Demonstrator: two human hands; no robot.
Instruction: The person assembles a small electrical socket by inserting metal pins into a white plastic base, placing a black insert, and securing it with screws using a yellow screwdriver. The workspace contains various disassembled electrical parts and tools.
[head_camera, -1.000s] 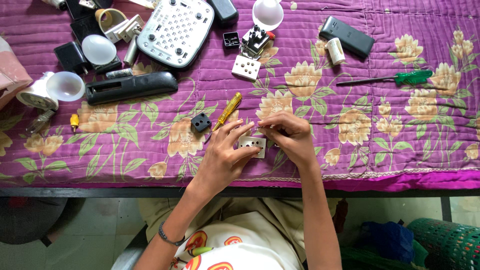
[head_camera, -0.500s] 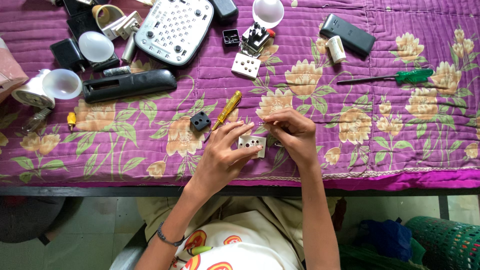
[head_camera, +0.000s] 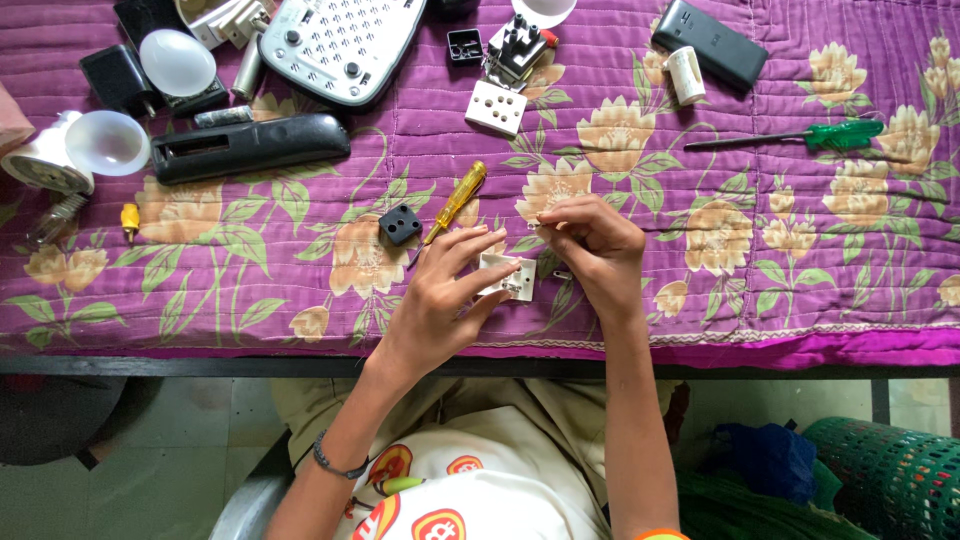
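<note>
White, small square plastic socket plate (head_camera: 507, 277) rests on the purple floral quilted cloth (head_camera: 300, 250) near the desk's front edge. Left hand (head_camera: 437, 305) grasps its edge; right hand (head_camera: 592, 250) pinches something tiny. Plate seems light, rigid, best gripped by its rim.

Soft, even daylight falls on the table (head_camera: 800, 250); shadows are weak and short. The picture is sharp, without glare; below the near edge it is dimmer.
</note>
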